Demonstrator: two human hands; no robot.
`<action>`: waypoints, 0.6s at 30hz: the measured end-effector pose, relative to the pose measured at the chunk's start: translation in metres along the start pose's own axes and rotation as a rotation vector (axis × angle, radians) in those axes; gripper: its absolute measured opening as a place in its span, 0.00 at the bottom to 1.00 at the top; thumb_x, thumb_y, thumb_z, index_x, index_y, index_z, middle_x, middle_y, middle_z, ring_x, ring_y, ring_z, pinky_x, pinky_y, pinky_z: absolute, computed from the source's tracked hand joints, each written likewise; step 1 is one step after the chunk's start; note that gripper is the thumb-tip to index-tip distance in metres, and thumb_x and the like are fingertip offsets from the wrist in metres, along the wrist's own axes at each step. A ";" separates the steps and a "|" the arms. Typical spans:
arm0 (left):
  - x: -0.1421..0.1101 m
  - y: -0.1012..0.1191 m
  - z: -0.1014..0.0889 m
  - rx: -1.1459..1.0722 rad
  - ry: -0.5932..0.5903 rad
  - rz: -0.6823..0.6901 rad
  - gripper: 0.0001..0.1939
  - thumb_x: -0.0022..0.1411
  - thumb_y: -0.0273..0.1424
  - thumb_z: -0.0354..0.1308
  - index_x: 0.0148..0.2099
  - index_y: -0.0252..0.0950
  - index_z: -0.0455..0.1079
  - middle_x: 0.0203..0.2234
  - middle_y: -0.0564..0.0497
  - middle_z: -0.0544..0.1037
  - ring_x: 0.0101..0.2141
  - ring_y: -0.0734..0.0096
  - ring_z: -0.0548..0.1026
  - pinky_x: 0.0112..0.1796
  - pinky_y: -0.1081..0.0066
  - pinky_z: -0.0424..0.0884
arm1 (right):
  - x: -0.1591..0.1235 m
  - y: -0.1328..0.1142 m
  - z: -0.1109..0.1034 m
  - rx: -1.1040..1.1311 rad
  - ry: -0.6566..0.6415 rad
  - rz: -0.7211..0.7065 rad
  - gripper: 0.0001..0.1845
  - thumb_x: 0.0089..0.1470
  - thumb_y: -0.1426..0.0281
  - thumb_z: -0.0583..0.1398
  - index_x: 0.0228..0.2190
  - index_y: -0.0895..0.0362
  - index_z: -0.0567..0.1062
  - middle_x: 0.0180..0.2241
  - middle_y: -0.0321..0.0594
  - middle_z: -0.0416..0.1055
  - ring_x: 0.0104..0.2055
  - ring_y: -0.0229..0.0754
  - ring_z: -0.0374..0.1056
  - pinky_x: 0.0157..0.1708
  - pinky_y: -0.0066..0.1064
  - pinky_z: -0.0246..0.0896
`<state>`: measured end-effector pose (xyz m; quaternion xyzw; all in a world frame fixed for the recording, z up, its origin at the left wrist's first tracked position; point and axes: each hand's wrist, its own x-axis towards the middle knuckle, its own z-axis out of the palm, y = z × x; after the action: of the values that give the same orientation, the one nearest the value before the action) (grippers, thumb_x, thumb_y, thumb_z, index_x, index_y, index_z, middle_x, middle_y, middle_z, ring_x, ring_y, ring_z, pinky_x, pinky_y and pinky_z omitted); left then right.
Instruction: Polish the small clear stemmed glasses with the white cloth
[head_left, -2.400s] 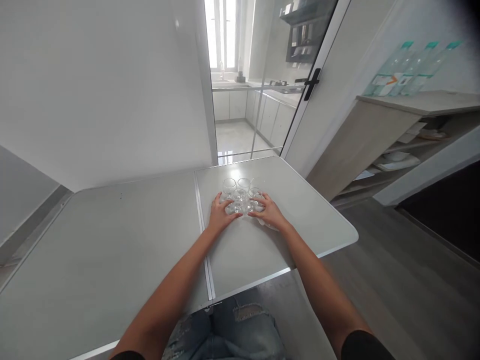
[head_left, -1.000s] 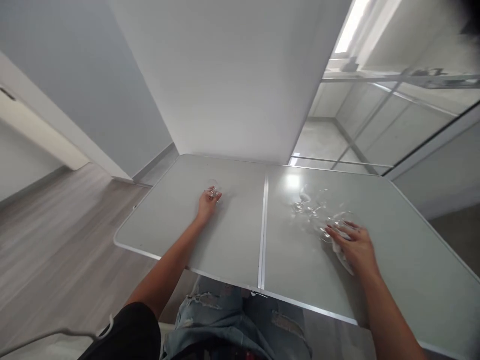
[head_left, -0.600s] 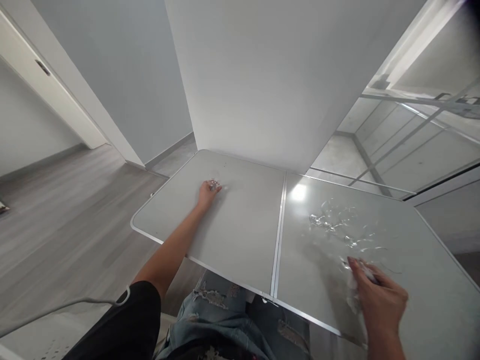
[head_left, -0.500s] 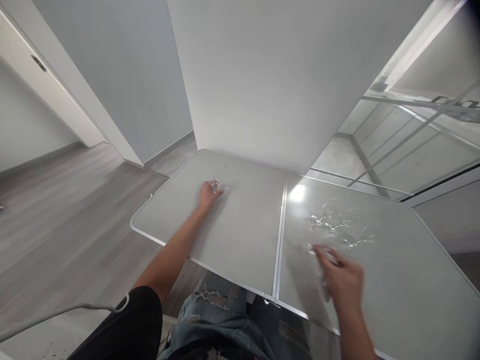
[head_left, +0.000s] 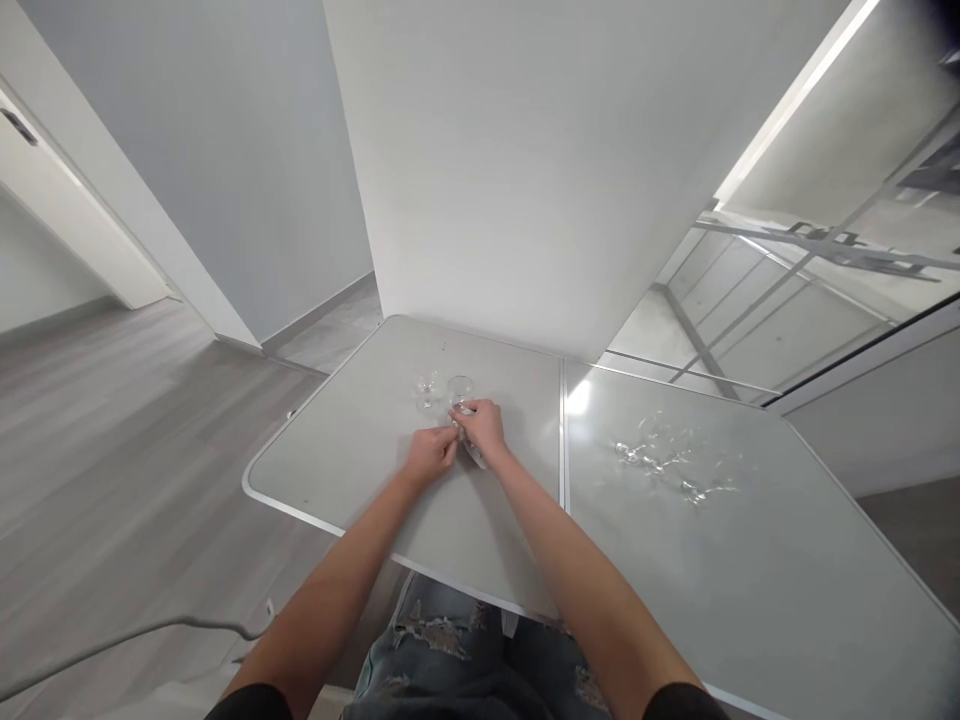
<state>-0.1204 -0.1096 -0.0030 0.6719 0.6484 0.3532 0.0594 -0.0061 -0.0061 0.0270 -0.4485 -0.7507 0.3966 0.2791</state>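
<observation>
My right hand (head_left: 486, 430) is closed around a clear stemmed glass (head_left: 460, 386) over the left half of the table. Its bowl points away from me. My left hand (head_left: 431, 453) is curled closed against the near end of the same glass, where the fingers hide the contact. Something white, like a cloth (head_left: 474, 455), shows below my right hand. Just beyond my left hand, another clear glass (head_left: 427, 392) stands apart on the table. Several more clear glasses (head_left: 694, 490) are grouped on the right half, their outlines hard to separate.
A pale folding table (head_left: 637, 580) with a metal seam (head_left: 564, 440) down its middle lies before me. A white wall (head_left: 487, 180) rises behind it. At right is a glass door (head_left: 750, 300); a grey cable (head_left: 150, 630) runs at lower left.
My left hand has let go of one glass, which now stands on the left half. My right hand has come left carrying another glass, and both hands now meet at it.
</observation>
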 end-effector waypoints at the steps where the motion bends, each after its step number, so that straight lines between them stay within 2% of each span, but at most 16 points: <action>1: 0.001 0.001 0.001 0.018 -0.003 0.012 0.10 0.57 0.25 0.48 0.26 0.40 0.65 0.20 0.53 0.70 0.23 0.69 0.67 0.30 0.70 0.61 | 0.001 0.000 0.003 0.000 -0.003 0.000 0.18 0.51 0.58 0.65 0.36 0.58 0.84 0.28 0.40 0.80 0.34 0.45 0.72 0.33 0.29 0.61; 6: 0.005 0.002 0.002 0.061 0.006 0.067 0.11 0.59 0.26 0.47 0.26 0.40 0.64 0.21 0.52 0.71 0.24 0.69 0.68 0.29 0.70 0.61 | 0.006 -0.003 0.011 0.004 0.006 -0.008 0.15 0.55 0.60 0.65 0.38 0.58 0.82 0.36 0.39 0.81 0.38 0.42 0.72 0.41 0.30 0.61; 9: 0.004 0.000 0.000 0.052 0.022 0.088 0.10 0.59 0.27 0.48 0.26 0.40 0.64 0.20 0.52 0.71 0.24 0.69 0.69 0.29 0.71 0.60 | 0.006 -0.006 0.009 0.008 0.024 0.040 0.12 0.51 0.64 0.68 0.38 0.55 0.81 0.34 0.35 0.80 0.37 0.40 0.72 0.41 0.29 0.62; 11: 0.003 -0.004 -0.002 0.071 0.059 0.089 0.10 0.60 0.27 0.48 0.26 0.39 0.64 0.19 0.53 0.69 0.23 0.70 0.68 0.29 0.71 0.60 | 0.001 -0.003 -0.001 0.023 0.056 0.081 0.19 0.47 0.64 0.71 0.43 0.53 0.80 0.33 0.31 0.79 0.36 0.39 0.72 0.40 0.28 0.63; 12: 0.004 -0.007 -0.003 0.081 0.053 0.084 0.10 0.60 0.27 0.48 0.27 0.39 0.65 0.19 0.53 0.70 0.23 0.70 0.69 0.29 0.71 0.60 | -0.006 0.000 -0.009 0.049 0.090 0.089 0.21 0.46 0.62 0.71 0.44 0.53 0.80 0.32 0.31 0.79 0.36 0.39 0.72 0.39 0.28 0.64; 14: 0.005 -0.010 -0.004 0.092 0.037 0.077 0.10 0.60 0.26 0.48 0.29 0.38 0.67 0.21 0.53 0.72 0.24 0.71 0.70 0.29 0.72 0.60 | -0.029 0.011 -0.034 0.174 0.179 0.055 0.17 0.47 0.60 0.70 0.38 0.56 0.81 0.31 0.32 0.78 0.37 0.39 0.72 0.40 0.28 0.64; 16: 0.009 -0.008 -0.005 0.102 0.033 0.045 0.10 0.59 0.26 0.48 0.29 0.38 0.68 0.21 0.54 0.72 0.24 0.72 0.70 0.30 0.73 0.61 | -0.065 0.029 -0.070 0.211 0.255 0.060 0.13 0.50 0.58 0.67 0.33 0.56 0.80 0.33 0.32 0.79 0.39 0.39 0.73 0.41 0.27 0.64; 18: 0.014 0.004 -0.005 0.098 0.025 0.012 0.10 0.59 0.26 0.48 0.30 0.38 0.69 0.22 0.54 0.74 0.24 0.73 0.70 0.30 0.73 0.61 | -0.107 0.054 -0.114 0.205 0.361 0.112 0.15 0.52 0.57 0.65 0.32 0.56 0.79 0.32 0.35 0.78 0.38 0.41 0.73 0.40 0.29 0.65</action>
<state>-0.1217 -0.0997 0.0084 0.6733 0.6616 0.3297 0.0161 0.1535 -0.0478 0.0351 -0.5226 -0.6182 0.3989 0.4308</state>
